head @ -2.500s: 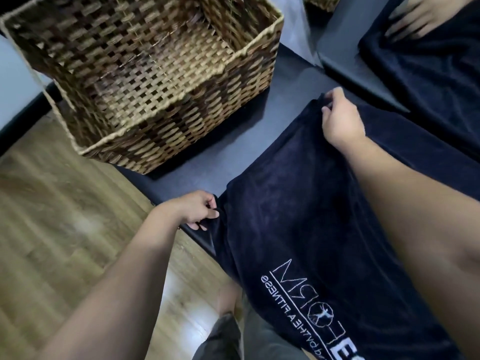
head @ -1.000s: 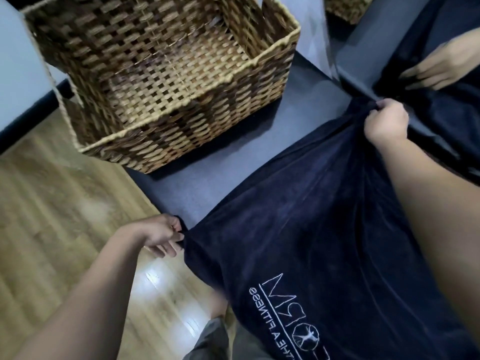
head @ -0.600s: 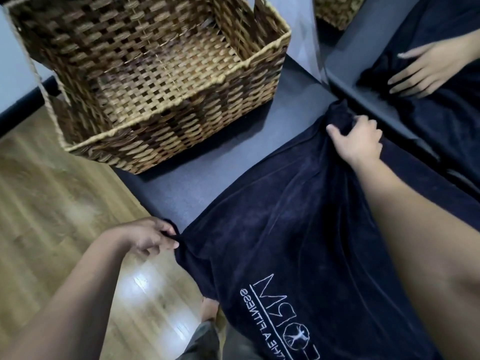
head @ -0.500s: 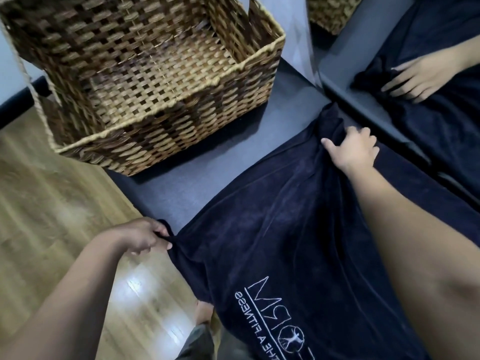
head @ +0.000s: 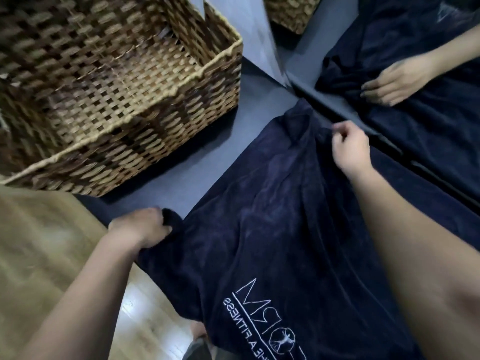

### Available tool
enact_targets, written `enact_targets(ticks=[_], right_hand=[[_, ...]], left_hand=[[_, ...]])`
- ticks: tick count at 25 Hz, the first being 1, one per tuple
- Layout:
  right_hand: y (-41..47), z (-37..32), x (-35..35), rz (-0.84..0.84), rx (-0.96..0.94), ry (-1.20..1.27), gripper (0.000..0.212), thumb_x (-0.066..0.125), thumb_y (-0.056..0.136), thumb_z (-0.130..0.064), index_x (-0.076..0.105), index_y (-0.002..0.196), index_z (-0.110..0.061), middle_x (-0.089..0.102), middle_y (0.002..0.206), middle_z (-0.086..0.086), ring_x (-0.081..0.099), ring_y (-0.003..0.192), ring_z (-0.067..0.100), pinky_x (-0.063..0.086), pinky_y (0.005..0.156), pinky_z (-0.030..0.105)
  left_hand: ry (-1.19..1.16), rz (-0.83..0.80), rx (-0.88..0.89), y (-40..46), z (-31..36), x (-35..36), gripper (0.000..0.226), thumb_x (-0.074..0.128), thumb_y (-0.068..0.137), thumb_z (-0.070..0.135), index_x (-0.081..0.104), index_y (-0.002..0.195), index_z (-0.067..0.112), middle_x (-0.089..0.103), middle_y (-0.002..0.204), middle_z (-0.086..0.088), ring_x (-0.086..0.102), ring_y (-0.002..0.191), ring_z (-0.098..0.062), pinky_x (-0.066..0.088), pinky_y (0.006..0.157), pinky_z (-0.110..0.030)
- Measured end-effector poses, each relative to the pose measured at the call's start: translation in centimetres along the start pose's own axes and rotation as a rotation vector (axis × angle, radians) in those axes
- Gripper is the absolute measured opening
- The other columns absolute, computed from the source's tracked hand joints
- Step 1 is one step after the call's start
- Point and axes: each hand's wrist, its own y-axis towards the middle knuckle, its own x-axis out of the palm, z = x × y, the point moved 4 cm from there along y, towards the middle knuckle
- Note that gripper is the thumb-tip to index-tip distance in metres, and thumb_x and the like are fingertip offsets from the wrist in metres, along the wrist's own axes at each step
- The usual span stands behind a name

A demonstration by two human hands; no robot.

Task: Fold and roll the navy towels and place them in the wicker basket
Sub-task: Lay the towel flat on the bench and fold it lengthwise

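Observation:
A navy towel with a white printed logo lies spread over the grey table and hangs off its near edge. My left hand grips the towel's near left corner at the table edge. My right hand pinches the far edge of the towel near the mirror, fingers curled on the cloth. The wicker basket stands open at the far left of the table, nothing visible inside it.
A mirror stands along the far right of the table and reflects the towel, a hand and a basket. Wooden floor lies to the left below the table edge.
My right hand has shifted right along the far edge and now pinches the cloth instead of lying flat on it. My left hand keeps its grip on the near corner.

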Motion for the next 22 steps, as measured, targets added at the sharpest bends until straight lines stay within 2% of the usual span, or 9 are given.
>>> enact_targets(ticks=[3, 7, 10, 12, 13, 16, 18, 20, 22], right_hand=[[-3.8, 5.7, -1.5, -0.029, -0.034, -0.351, 0.034, 0.058, 0.096, -0.027, 0.061, 0.127, -0.012, 0.059, 0.128, 0.016, 0.051, 0.119, 0.04, 0.04, 0.099, 0.052], [-4.7, 11.1, -5.0, 0.097, 0.096, -0.431, 0.041, 0.055, 0.098, -0.03, 0.057, 0.134, -0.011, 0.053, 0.136, 0.017, 0.045, 0.121, 0.042, 0.036, 0.1, 0.055], [-5.8, 14.8, -7.4, 0.054, 0.13, -0.531, 0.039, 0.06, 0.096, -0.03, 0.059, 0.131, -0.014, 0.053, 0.136, 0.013, 0.045, 0.121, 0.04, 0.035, 0.098, 0.053], [-6.7, 16.4, -7.9, 0.061, 0.04, -0.611, 0.023, 0.063, 0.096, -0.029, 0.067, 0.112, -0.013, 0.058, 0.12, 0.012, 0.048, 0.107, 0.04, 0.036, 0.088, 0.051], [-6.8, 16.7, -8.2, 0.095, -0.009, -0.645, 0.017, 0.064, 0.095, -0.026, 0.068, 0.101, -0.011, 0.059, 0.109, 0.013, 0.05, 0.099, 0.04, 0.037, 0.081, 0.05], [-5.9, 16.5, -8.7, 0.13, -0.037, -0.677, 0.014, 0.062, 0.094, -0.02, 0.065, 0.09, -0.007, 0.058, 0.098, 0.015, 0.053, 0.088, 0.039, 0.038, 0.074, 0.049], [-5.5, 17.5, -9.4, 0.113, 0.003, -0.629, 0.016, 0.062, 0.093, -0.024, 0.064, 0.095, -0.008, 0.06, 0.102, 0.014, 0.055, 0.093, 0.039, 0.04, 0.077, 0.049], [-5.7, 19.1, -10.5, 0.116, 0.047, -0.601, 0.025, 0.067, 0.092, -0.03, 0.063, 0.106, -0.01, 0.06, 0.108, 0.013, 0.055, 0.097, 0.04, 0.041, 0.08, 0.05], [-6.0, 20.0, -11.0, 0.162, 0.027, -0.646, 0.022, 0.067, 0.093, -0.028, 0.064, 0.105, -0.01, 0.058, 0.103, 0.014, 0.054, 0.091, 0.04, 0.043, 0.076, 0.05]], left_hand=[[-0.386, 0.326, 0.348, -0.1, 8.6, -3.8, 0.012, 0.06, 0.095, 0.042, 0.062, 0.096, 0.03, 0.066, 0.102, 0.012, 0.063, 0.1, -0.016, 0.05, 0.09, -0.035], [-0.741, 0.312, 0.528, 1.2, 20.8, -6.1, 0.028, 0.068, 0.093, 0.041, 0.065, 0.116, 0.026, 0.067, 0.108, 0.011, 0.064, 0.094, -0.009, 0.05, 0.089, -0.025], [-0.803, 0.399, 0.485, 3.6, 26.8, -8.3, 0.054, 0.073, 0.082, 0.059, 0.057, 0.123, 0.027, 0.063, 0.112, 0.012, 0.061, 0.103, -0.012, 0.049, 0.09, -0.03], [-0.678, 0.365, 0.417, 4.8, 30.1, -9.0, 0.073, 0.073, 0.074, 0.069, 0.05, 0.13, 0.027, 0.06, 0.12, 0.012, 0.058, 0.109, -0.014, 0.049, 0.093, -0.037], [-0.601, 0.343, 0.391, 5.3, 31.7, -9.1, 0.07, 0.072, 0.076, 0.067, 0.051, 0.129, 0.027, 0.06, 0.123, 0.011, 0.057, 0.112, -0.017, 0.048, 0.094, -0.038], [-0.553, 0.338, 0.384, 6.7, 34.5, -9.1, 0.025, 0.064, 0.089, 0.038, 0.063, 0.11, 0.024, 0.064, 0.131, -0.003, 0.059, 0.116, -0.028, 0.049, 0.094, -0.037], [-0.77, 0.303, 0.356, 7.1, 34.9, -9.1, 0.03, 0.057, 0.089, 0.023, 0.066, 0.116, 0.016, 0.065, 0.126, -0.008, 0.06, 0.11, -0.03, 0.05, 0.087, -0.035], [-1.168, 0.25, 0.272, 7.3, 34.0, -10.2, 0.026, 0.055, 0.073, 0.017, 0.065, 0.098, 0.014, 0.068, 0.104, -0.011, 0.061, 0.093, -0.028, 0.049, 0.076, -0.034], [-1.406, -0.006, 0.22, 8.3, 33.4, -10.7, 0.034, 0.054, 0.062, 0.023, 0.064, 0.093, 0.015, 0.069, 0.099, -0.011, 0.064, 0.09, -0.029, 0.052, 0.082, -0.04]])
